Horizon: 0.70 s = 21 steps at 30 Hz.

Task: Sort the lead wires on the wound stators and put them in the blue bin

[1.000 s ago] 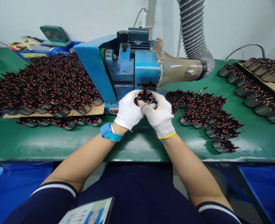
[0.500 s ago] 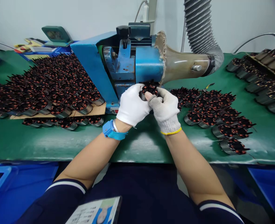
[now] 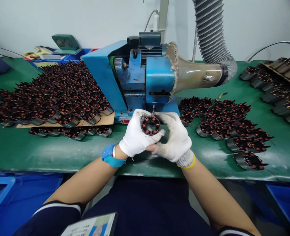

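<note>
A wound motor stator (image 3: 151,126), a ring with copper coils and black insulation, is held in front of the blue machine (image 3: 160,73). Its open face is turned up toward me, and thin lead wires stick up at its far edge. My left hand (image 3: 137,136), in a white glove, is wrapped round the stator from the left, with its thumb along the near side. My right hand (image 3: 176,137), gloved with the thumb tip bare, curves round the right side. Its forefinger touches the stator near the leads; its thumb lies lower, beneath the left thumb.
Many stators (image 3: 66,88) stand packed on cardboard (image 3: 93,121) at the left. More stators (image 3: 223,118) stand on the green mat (image 3: 145,167) at the right. A clear funnel (image 3: 196,75) joins the machine to a grey hose (image 3: 210,29). Further parts (image 3: 270,82) sit far right.
Both hands have drawn the stator back from the machine toward me. The stator has tilted so its open face shows, and the right thumb has moved off it. The view has shifted slightly.
</note>
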### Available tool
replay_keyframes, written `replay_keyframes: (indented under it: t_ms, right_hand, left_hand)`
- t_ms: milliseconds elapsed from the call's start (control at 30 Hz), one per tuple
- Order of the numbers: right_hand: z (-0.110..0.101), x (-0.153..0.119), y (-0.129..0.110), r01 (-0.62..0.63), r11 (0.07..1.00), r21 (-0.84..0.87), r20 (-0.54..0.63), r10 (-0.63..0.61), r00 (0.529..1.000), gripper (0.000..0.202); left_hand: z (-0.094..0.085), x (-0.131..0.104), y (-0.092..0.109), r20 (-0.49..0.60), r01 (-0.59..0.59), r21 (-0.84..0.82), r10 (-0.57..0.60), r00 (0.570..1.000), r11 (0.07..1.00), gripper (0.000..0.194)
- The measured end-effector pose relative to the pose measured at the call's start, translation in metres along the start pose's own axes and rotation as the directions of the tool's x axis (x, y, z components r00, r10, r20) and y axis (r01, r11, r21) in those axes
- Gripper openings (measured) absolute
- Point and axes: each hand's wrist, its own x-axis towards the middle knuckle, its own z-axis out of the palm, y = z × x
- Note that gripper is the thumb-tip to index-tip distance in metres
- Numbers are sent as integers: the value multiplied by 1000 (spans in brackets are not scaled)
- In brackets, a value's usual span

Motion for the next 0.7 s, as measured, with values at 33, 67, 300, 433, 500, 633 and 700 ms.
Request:
replay_keyframes:
  t_ms: [33, 67, 300, 433, 500, 633, 700]
  right_hand:
    - [0, 0, 1, 28, 999, -24, 15, -28, 999, 85]
    - [0, 0, 2, 43, 998, -50, 33, -41, 999, 89]
    - [0, 4, 13, -54, 976, -213, 138, 85, 987, 90]
    - [-5, 4, 12, 30, 964, -264, 32, -22, 999, 83]
    - [-8, 4, 9, 110, 945, -308, 10, -112, 994, 74]
    - [-6, 1, 4, 219, 926, -307, 7, -228, 974, 37]
    - [-4, -1, 4, 97, 984, -151, -96, -112, 989, 22]
  left_hand:
    - [-1, 0, 0, 28, 61, -47, -60, 998, 997, 52]
    - [-3, 2, 1, 84, 131, -112, -122, 989, 985, 52]
    - [-26, 5, 5, 634, 594, -630, -111, 765, 500, 75]
    - [-31, 3, 4, 634, 616, -682, -101, 767, 395, 69]
    - [-29, 3, 3, 629, 616, -684, -111, 769, 390, 67]
    - [-19, 4, 0, 588, 590, -650, -176, 790, 479, 71]
    - [-13, 5, -2, 552, 591, -572, -266, 790, 569, 68]
